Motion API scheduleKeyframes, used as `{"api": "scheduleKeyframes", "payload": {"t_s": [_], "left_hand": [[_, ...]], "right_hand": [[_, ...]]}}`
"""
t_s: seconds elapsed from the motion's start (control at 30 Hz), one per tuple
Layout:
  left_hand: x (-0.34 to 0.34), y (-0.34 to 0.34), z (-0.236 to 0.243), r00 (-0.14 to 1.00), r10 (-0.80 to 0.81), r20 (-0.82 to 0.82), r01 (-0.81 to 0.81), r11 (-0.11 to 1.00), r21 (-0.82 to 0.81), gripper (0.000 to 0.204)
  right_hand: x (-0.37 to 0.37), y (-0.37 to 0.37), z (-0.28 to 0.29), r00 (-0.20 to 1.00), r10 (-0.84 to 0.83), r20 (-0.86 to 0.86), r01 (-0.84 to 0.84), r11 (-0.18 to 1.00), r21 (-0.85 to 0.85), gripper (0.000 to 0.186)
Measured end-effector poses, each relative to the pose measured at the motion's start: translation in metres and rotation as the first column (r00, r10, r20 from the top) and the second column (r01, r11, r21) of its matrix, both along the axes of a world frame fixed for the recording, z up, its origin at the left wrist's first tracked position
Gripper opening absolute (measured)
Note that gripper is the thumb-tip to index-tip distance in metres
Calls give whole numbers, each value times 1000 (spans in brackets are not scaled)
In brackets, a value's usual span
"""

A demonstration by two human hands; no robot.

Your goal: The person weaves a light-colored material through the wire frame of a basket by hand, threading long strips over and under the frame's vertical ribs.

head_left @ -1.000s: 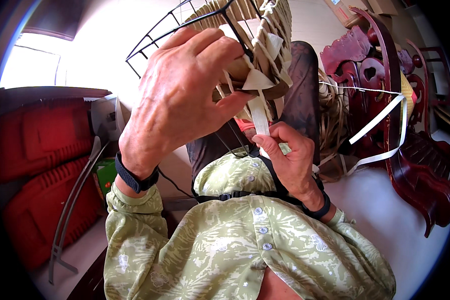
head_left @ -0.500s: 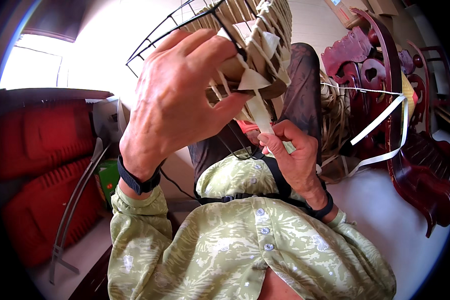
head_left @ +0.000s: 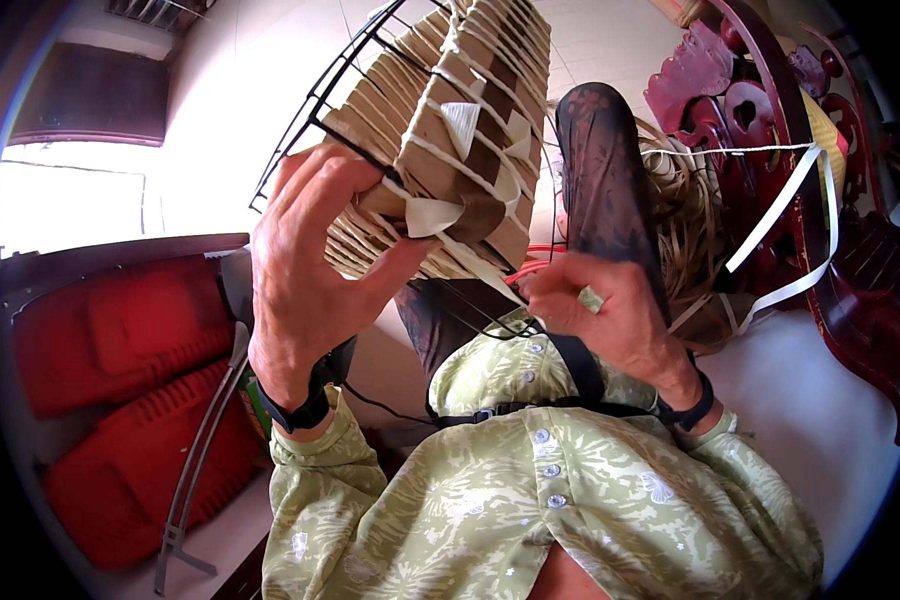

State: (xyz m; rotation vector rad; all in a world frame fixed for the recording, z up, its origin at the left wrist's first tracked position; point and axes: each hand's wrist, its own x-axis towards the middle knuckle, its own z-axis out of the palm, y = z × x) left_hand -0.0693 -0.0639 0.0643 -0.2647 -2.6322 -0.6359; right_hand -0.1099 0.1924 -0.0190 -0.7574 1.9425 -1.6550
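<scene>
A partly woven basket (head_left: 475, 125) hangs tilted over my lap, with a black wire frame, cream cords and tan and brown flat strips. My left hand (head_left: 310, 255) grips its near corner, fingers over the black wire and thumb against the woven side. From that corner a pale flat strip (head_left: 485, 272) runs down to the right. My right hand (head_left: 605, 305), slightly blurred, pinches the strip's lower end. Short pale strip ends (head_left: 460, 128) stick out between the cords. Part of the wire frame passes below the basket, in front of my shirt.
On the left are red cushioned seats (head_left: 120, 340) and a curved grey metal piece (head_left: 200, 450). A dark red carved wooden chair (head_left: 770, 170) stands on the right, with a white strip (head_left: 805, 270) tied to it. Bundled tan strips (head_left: 685, 200) lie beside my knee.
The basket and my left hand have shifted left and lower in view, showing more of the woven side. My right hand has moved slightly right, still pinching the strip, which now slants more.
</scene>
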Motion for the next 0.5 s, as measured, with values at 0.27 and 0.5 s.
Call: {"api": "scheduleKeyframes", "payload": {"t_s": [0.27,0.5], "left_hand": [[6,0,1,993,56,105,-60,997,41,47],[6,0,-2,992,69,110,-75,996,53,42]], "right_hand": [[-23,-19,22,959,-222,177,257,943,-212,9],[-22,-39,27,934,-171,315,236,955,-179,12]]}}
